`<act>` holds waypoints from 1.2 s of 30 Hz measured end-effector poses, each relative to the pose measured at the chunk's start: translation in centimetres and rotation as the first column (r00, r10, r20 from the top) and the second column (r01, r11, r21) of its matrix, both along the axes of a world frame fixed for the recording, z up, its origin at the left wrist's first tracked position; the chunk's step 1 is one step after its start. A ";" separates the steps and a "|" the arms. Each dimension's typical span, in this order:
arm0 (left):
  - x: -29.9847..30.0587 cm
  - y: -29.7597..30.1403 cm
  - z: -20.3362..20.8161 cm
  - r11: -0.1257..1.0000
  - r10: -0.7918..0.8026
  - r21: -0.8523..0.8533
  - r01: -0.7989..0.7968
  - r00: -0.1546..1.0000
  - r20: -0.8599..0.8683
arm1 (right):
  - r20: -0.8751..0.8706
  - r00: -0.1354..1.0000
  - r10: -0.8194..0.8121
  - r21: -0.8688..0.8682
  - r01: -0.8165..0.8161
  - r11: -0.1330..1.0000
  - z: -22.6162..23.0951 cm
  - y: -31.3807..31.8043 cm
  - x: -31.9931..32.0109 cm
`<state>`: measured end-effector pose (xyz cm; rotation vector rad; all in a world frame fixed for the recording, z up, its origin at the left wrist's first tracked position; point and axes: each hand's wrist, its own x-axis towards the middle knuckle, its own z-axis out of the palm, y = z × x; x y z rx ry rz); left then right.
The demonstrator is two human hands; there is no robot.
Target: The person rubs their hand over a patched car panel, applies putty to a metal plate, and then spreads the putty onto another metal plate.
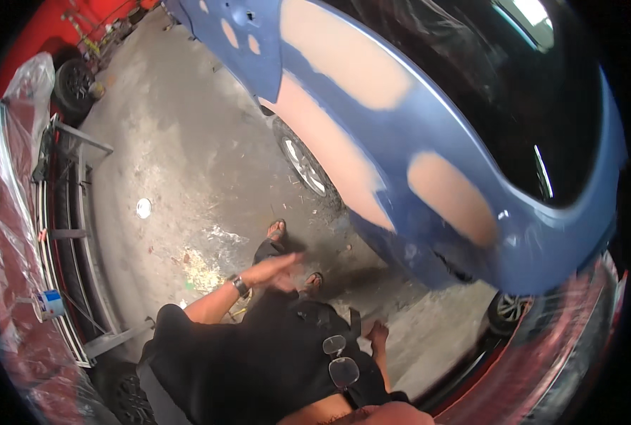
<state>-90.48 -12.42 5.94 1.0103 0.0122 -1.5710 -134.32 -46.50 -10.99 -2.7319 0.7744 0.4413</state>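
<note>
- Person stands on the concrete floor [188,142] beside a blue car [429,127] and looks down along their own black shirt [258,361].
- Left hand [276,269]: held out in front at waist height, watch [239,285] on the wrist. It is motion-blurred; the fingers look stretched out flat and apart, with nothing in them.
- Right hand [379,333]: low by the hip and partly hidden by the body. No tool is visible in it; I cannot tell whether the fingers are curled or spread.
- Thing being worked on: the blue car's side panel, to the right of and above both hands and well apart from them. It carries several tan filler patches [450,195], a long one running over the wheel arch and smaller ones toward the far end.
- Front wheel [305,166] is just below the long patch; sandalled feet [278,230] are near it on the floor.
- Step, as I judge it: between contacts. Neither hand touches the panel, so this is standing off from the patched area, not working the surface.
- Next move calls for, as I judge it: closing the gap to the panel, since neither hand is within reach of a patch; the nearest is the low patch at the right. If a tool is needed, it must be fetched, as none shows near the hands.
- Rest: glasses [340,361] hang from the shirt front; a red car under clear plastic sheet [10,212] is at the left; a small blue-and-white container [49,303] sits on a metal frame [74,234]; a white round disc [144,207] lies on the floor.
</note>
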 end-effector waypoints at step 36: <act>-9.1 -7.8 34.3 0.182 0.278 -0.948 0.261 0.911 0.304 | 0.000 0.357 -0.934 0.315 0.887 0.339 -5.9 8.5 -10.3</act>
